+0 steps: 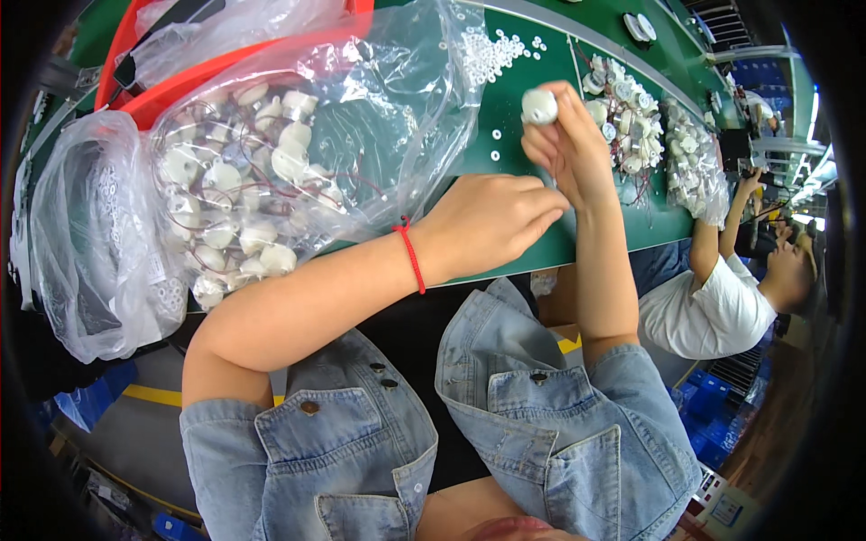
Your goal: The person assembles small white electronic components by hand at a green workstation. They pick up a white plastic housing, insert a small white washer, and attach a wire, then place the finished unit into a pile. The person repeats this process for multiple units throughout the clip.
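My right hand [577, 149] is raised over the green table, its thumb and fingers pinching a small round white plastic part [539, 106]. Just left of it and lower, my left hand [494, 221] is closed with fingertips drawn together close to my right hand. Whatever those fingers hold, if anything, is hidden. A red cord bracelet [412, 260] circles the left wrist. By the left forearm lies a clear plastic bag [361, 117] of similar white parts with thin dark red wires [262, 126]. Small white washers [492, 56] lie scattered beyond my hands.
A pile of wired white parts [627, 122] sits right of my right hand, with another filled bag [693, 171] past it. A red bin [356, 22] stands at the far left, near a clear bag of white rings [99, 234]. A person in white [713, 311] works at the right.
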### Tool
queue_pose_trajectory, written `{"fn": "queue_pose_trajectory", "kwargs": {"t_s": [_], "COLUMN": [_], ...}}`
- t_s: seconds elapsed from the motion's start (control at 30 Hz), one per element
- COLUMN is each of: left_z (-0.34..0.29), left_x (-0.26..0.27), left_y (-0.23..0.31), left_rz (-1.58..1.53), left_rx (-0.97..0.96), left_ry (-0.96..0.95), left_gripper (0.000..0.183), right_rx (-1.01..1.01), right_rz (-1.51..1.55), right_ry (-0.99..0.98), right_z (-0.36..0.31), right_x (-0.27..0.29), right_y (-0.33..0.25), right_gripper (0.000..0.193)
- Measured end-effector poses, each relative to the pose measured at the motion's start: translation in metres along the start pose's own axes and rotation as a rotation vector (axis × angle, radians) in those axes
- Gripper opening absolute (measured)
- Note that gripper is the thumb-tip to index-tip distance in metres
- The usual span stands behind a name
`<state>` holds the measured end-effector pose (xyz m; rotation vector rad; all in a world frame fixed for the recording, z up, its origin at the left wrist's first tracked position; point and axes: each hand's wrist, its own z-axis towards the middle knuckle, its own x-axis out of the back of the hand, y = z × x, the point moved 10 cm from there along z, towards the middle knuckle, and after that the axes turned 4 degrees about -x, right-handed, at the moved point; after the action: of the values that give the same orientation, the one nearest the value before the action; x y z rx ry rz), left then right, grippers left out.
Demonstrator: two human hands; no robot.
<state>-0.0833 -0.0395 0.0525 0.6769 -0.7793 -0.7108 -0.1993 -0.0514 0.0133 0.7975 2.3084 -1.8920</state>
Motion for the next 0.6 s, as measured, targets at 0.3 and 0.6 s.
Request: {"fn": "queue_pose_trajectory", "kwargs": {"t_s": [0.3, 0.6], "left_z": [0.009, 0.011], "left_x": [0.027, 0.019], "left_y": [0.017, 0.025], "left_rz": [-0.023, -0.002], "left_rx": [-0.081, -0.121], "left_ry": [0.185, 0.08], "left_gripper": [0.008, 0.014], "right_rx": [-0.106, -0.126], "right_rz": [0.559, 0.628], "right_ry": [-0.225, -0.285], "right_z": [-0.037, -0.046], "right_x": [-0.032, -0.032], "right_y": [0.007, 0.003], "right_gripper": [0.032, 0.03]}}
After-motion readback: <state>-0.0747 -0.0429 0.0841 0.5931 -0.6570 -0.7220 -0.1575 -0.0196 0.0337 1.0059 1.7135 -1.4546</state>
